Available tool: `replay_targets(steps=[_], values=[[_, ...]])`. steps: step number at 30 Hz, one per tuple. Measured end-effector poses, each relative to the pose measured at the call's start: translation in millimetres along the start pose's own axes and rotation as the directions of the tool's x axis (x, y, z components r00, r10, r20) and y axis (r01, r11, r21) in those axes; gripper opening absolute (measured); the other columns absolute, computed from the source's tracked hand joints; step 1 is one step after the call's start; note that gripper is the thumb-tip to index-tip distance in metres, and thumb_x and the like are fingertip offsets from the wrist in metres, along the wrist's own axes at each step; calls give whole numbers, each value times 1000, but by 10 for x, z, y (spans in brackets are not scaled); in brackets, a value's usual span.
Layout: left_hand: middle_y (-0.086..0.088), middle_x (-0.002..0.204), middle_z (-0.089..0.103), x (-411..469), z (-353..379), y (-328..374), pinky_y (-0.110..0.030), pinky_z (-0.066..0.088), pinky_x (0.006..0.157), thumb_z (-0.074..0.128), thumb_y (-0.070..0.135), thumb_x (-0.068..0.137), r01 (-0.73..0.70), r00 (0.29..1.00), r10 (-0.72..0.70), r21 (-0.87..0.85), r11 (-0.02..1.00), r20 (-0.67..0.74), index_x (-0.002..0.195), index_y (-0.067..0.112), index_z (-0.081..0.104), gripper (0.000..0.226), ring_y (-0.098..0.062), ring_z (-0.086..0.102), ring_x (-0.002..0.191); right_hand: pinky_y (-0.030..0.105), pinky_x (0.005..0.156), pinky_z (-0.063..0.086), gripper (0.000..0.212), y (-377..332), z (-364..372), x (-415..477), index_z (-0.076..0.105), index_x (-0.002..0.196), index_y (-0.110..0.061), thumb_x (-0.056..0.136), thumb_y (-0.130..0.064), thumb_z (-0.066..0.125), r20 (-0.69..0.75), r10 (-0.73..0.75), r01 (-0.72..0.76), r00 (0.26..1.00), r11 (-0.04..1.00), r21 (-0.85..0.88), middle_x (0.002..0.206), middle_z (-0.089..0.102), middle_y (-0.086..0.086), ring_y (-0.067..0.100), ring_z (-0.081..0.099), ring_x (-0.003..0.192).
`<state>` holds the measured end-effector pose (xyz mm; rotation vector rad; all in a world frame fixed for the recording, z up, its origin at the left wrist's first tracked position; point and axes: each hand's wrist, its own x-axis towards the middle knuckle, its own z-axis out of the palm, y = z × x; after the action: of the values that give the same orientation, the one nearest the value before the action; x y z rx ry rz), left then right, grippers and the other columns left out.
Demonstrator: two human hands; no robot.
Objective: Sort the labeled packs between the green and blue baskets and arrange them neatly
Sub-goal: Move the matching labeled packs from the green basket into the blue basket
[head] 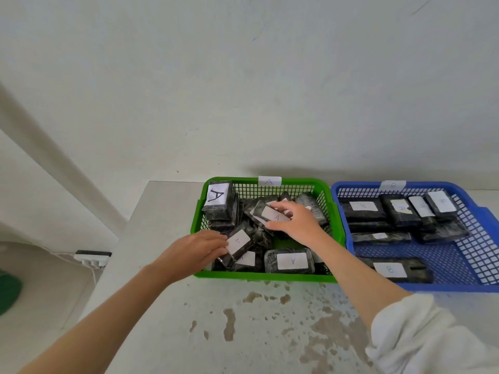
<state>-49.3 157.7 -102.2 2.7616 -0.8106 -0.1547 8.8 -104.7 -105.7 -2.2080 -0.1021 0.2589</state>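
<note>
A black film-wrapped rectangular pack with a white paper label marked A (267, 215) lies tilted on top of the jumble in the middle of the green plastic mesh basket (259, 277). The right hand (295, 221) grips it, fingers curled over its far edge and thumb against the near one. The left hand (201, 248) pinches the near end of a second black A-labelled pack (239, 242), which leans up near the basket's left front. Other A packs lie around them at odd angles, and an upright A pack (217, 201) stands in the far left corner. Just beside it on the right, the blue plastic mesh basket (445, 288) holds B-labelled packs (363, 209) in rough rows. One label there may read something other than B, but it is too blurred to be sure. Both baskets sit on a pale stained bench (167, 211) against a white wall (243, 90). The sorting looks nearly done, the tidying not. The packs overlap and the film looks slick, so lifting two at once from this loose heap could drag neighbours along or tip one over the low rim. Two hands working in one crowded basket could also knock into each other.
</note>
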Motion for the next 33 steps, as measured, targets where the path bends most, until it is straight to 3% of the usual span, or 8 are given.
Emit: replay_targets(steps=[5, 10, 13, 15, 19, 24, 27, 33], values=[[6, 101, 70, 486, 1, 210, -8, 44, 72, 55, 39, 91, 279, 892, -394, -418, 865, -220, 114, 19, 66, 32, -3, 61, 82, 24, 78, 43, 54, -37, -16, -33, 59, 120, -28, 70, -28, 80, 152, -35, 36, 988, 999, -4, 113, 57, -13, 11, 55, 103], [4, 90, 69, 884, 79, 382, -24, 50, 72, 67, 37, 83, 385, 856, -510, -764, 517, 86, 112, 22, 65, 34, -10, 64, 81, 13, 71, 37, 49, -29, 9, 2, 60, 114, -33, 69, -30, 79, 197, -93, 84, 976, 995, 49, 110, 60, -15, 0, 53, 99], [6, 80, 65, 927, 102, 327, -17, 41, 61, 70, 29, 81, 398, 818, -575, -729, 557, 7, 97, 22, 69, 17, -7, 58, 71, 15, 74, 39, 41, 21, 13, 94, 61, 112, -30, 74, -32, 76, 185, -66, 42, 980, 990, 132, 109, 61, -17, -3, 53, 99], [9, 76, 64, 871, 95, 241, -12, 40, 56, 69, 27, 82, 400, 811, -584, -695, 598, -36, 92, 25, 69, 11, -3, 56, 66, 18, 80, 43, 26, 91, 19, 186, 63, 109, -24, 84, -28, 67, 43, 34, -42, 999, 980, 192, 107, 62, -12, 3, 57, 100], [13, 76, 64, 690, 90, 75, -13, 44, 53, 67, 24, 83, 418, 857, -515, -553, 721, -24, 90, 26, 67, 7, -4, 57, 64, 27, 79, 48, 23, 203, 110, 321, 60, 113, -12, 91, -19, 58, -217, 140, -168, 966, 978, -119, 110, 64, 4, 20, 60, 100], [9, 90, 68, 575, 163, -63, -9, 44, 62, 65, 24, 85, 478, 848, -525, -520, 708, 66, 97, 23, 68, 12, 5, 58, 78, 37, 75, 48, 48, 124, 376, 404, 54, 114, -3, 85, -39, 64, -179, 208, -267, 962, 857, -440, 110, 62, 13, 31, 56, 106], [7, 93, 68, 544, 177, -68, -5, 40, 57, 65, 26, 86, 490, 846, -527, -510, 707, 83, 100, 22, 68, 15, 5, 56, 77, 40, 87, 46, 58, 94, 481, 461, 50, 121, -1, 82, -41, 67, -182, 279, -331, 943, 843, -424, 122, 55, 17, 33, 44, 121], [5, 97, 71, 504, 186, -29, -7, 38, 52, 65, 28, 86, 504, 839, -539, -483, 716, 76, 101, 22, 67, 17, 2, 58, 74, 42, 85, 49, 48, 120, 478, 589, 58, 108, 0, 77, -33, 75, -104, 382, -394, 918, 862, -319, 121, 56, 19, 35, 49, 117]])
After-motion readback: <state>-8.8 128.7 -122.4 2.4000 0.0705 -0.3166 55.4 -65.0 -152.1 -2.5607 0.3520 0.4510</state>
